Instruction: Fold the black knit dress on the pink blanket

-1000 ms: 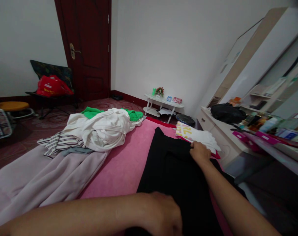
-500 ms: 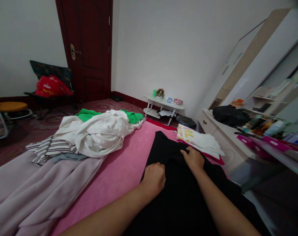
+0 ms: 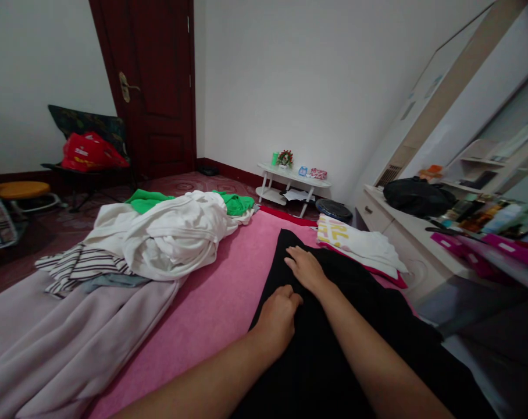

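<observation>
A large black garment (image 3: 307,361) lies spread over the pink bedding (image 3: 216,285) in front of me; its full shape is hidden by my arms. My left hand (image 3: 279,314) is closed with curled fingers on the garment's left part, near its edge. Just beyond it, my right hand (image 3: 306,267) rests flat on the cloth with fingers outstretched, close to the garment's far end. The two hands are close together but apart.
To the left lie a heaped white garment (image 3: 177,233), green cloth (image 3: 148,201), a striped garment (image 3: 83,263) and a mauve garment (image 3: 93,331). A folded white shirt (image 3: 362,241) sits at the far right, beside a dresser (image 3: 381,218). A white side table (image 3: 294,176) stands beyond.
My right hand has moved left across the black garment and flattened out from a bent-finger hold. My left hand stays closed in nearly the same place. The view has shifted slightly.
</observation>
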`<state>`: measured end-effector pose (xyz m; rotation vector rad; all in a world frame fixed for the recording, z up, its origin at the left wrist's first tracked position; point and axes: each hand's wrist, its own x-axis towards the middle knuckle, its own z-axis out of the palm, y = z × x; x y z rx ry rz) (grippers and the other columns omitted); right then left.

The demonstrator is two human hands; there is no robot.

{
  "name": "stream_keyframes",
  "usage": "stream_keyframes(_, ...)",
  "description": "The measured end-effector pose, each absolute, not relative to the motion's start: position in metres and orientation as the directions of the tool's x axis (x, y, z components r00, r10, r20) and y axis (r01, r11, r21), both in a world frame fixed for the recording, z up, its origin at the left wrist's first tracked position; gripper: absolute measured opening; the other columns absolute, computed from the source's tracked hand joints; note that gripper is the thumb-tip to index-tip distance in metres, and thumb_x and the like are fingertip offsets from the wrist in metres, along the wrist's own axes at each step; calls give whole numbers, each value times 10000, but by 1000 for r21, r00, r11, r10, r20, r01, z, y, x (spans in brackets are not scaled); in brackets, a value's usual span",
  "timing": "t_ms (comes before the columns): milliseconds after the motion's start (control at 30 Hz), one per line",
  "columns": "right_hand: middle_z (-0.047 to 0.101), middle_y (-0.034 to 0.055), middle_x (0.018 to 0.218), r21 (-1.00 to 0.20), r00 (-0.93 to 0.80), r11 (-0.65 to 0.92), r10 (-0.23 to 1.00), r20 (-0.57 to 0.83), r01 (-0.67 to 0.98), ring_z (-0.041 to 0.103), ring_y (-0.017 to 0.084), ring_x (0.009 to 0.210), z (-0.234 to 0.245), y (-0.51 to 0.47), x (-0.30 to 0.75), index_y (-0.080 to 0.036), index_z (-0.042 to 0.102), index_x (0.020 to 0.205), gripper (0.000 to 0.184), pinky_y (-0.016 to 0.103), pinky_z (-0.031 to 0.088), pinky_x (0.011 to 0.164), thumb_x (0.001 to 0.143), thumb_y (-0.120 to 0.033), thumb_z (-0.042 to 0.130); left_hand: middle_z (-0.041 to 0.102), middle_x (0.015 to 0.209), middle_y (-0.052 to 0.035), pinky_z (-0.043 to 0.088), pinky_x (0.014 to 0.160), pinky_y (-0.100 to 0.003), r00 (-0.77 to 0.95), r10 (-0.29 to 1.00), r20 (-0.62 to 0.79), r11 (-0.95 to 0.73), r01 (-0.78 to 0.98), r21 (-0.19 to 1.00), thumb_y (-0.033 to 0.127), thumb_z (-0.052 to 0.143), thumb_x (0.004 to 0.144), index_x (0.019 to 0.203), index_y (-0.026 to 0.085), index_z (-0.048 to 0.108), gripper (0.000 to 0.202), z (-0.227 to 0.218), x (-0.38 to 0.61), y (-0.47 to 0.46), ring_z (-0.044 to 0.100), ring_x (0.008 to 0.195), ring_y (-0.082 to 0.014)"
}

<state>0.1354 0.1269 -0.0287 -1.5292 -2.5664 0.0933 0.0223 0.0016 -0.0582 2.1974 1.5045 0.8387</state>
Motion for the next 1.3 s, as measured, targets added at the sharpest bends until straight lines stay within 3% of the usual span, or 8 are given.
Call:
stream_keyframes(133,99,61,1563,-148,-398,379,908,-133,913,59,223,1432,-51,154,114,-163,186,1481,616,517,131,1121,951,-473,226,526,1277,-113,395,1025,-394,214,929,301,-348,783,515,76,481,787,1260,141,523,479,-55,23,1,481,1176,-250)
stream_keyframes(233,26,43,1567,-158,-352,327,920,-172,932,-7,228,1433,-55,169,109,-183,130,1492,653,546,73,1120,941,-528,191,381,1446,-170,221,1146,-454,211,949,236,-301,834,463,271,555,823,1366,60,414,600,-57,23,4,310,1352,-300)
stream_keyframes(333,13,55,1566,-182,-360,328,915,-181,927,-12,247,1432,-52,169,109,-174,124,1493,669,554,54,1118,937,-537,203,316,1485,-171,177,1162,-454,267,942,202,-332,826,455,383,528,850,1372,48,414,631,-63,21,7,235,1392,-298)
stream_keyframes(567,116,29,1559,-316,-481,416,862,-163,853,48,176,1430,-50,122,144,-232,223,1473,550,471,76,1142,955,-414,256,482,1392,-94,277,1128,-434,412,843,346,-536,598,595,-22,445,735,1280,151,546,580,-71,-1,22,376,1332,-222)
stream_keyframes(700,361,44,1482,-459,-532,493,845,49,740,264,172,1386,-51,65,174,-256,440,1371,471,454,175,1137,908,-275,352,639,1202,-76,405,1047,-379,390,832,395,-534,366,762,-78,392,695,1145,152,643,564,-75,-17,33,560,1156,-180)
stream_keyframes(867,364,22,1480,-371,-666,658,735,128,656,270,196,1383,-29,-39,186,-286,495,1315,613,503,197,1134,741,-76,452,649,1180,-71,416,1041,-353,299,878,374,-461,319,828,-74,375,712,1131,134,642,540,-74,-22,33,575,1132,-156)
stream_keyframes(1133,283,1,1519,-381,-855,788,518,-12,483,221,212,1399,-20,-130,169,-332,424,1356,823,578,196,1104,607,5,382,521,1359,-74,331,1112,-362,374,858,351,-507,512,693,-35,418,755,1231,154,583,537,-72,-15,29,428,1297,-172)
stream_keyframes(1300,467,42,1411,-336,-922,885,374,102,322,347,203,1344,-35,-127,176,-291,390,1367,459,528,295,1080,911,-267,433,329,1493,-97,215,1147,-420,439,859,263,-511,731,451,271,482,890,1373,157,433,499,-69,-7,20,234,1399,-235)
